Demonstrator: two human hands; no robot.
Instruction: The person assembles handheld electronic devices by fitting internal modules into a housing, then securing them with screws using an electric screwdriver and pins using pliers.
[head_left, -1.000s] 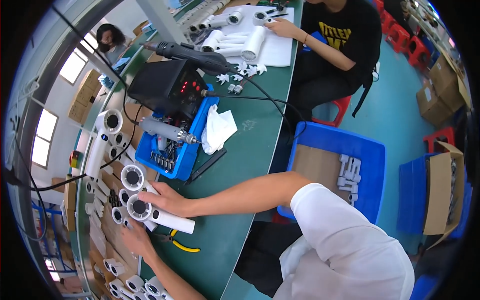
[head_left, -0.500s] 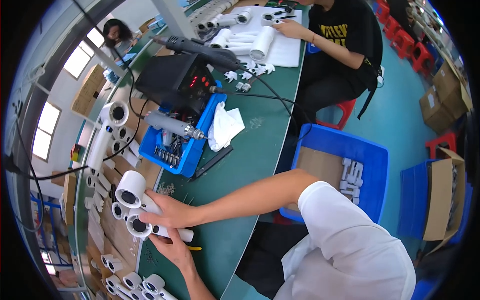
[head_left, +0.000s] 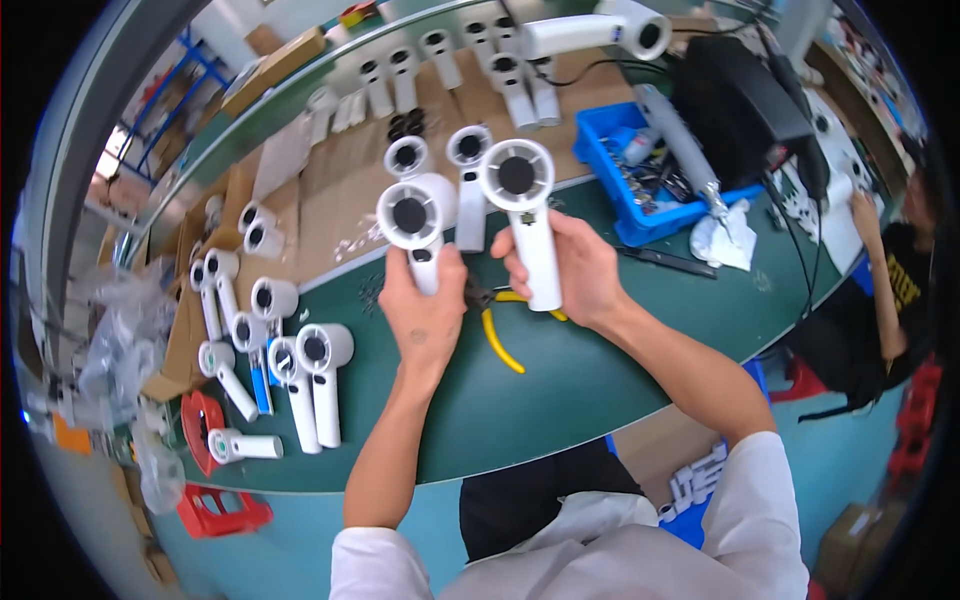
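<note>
Each of my hands is closed round the handle of a white handheld fan, and the two fans stand side by side above the green worktop. My left hand (head_left: 425, 315) grips the one with a round, dark-centred head, the left fan (head_left: 410, 215). My right hand (head_left: 580, 265) holds the other by its handle, with the grille of this right fan (head_left: 517, 172) facing me. Between my hands, on the table, lie pliers (head_left: 502, 343) with yellow handles, partly hidden by my right hand. Just behind are two more fans, one upright white fan (head_left: 470, 205) and one mostly covered.
Several white fans (head_left: 318, 375) lie at the left, beside an open carton (head_left: 180, 350). More fans (head_left: 402, 80) line the back shelf. To the right are a blue tool bin (head_left: 650, 228) with an electric screwdriver (head_left: 680, 140), a black soldering station (head_left: 740, 110), and a seated person (head_left: 890, 290).
The view has swung left along the table. My hands, close together around the fans before, are now apart, each raising one fan.
</note>
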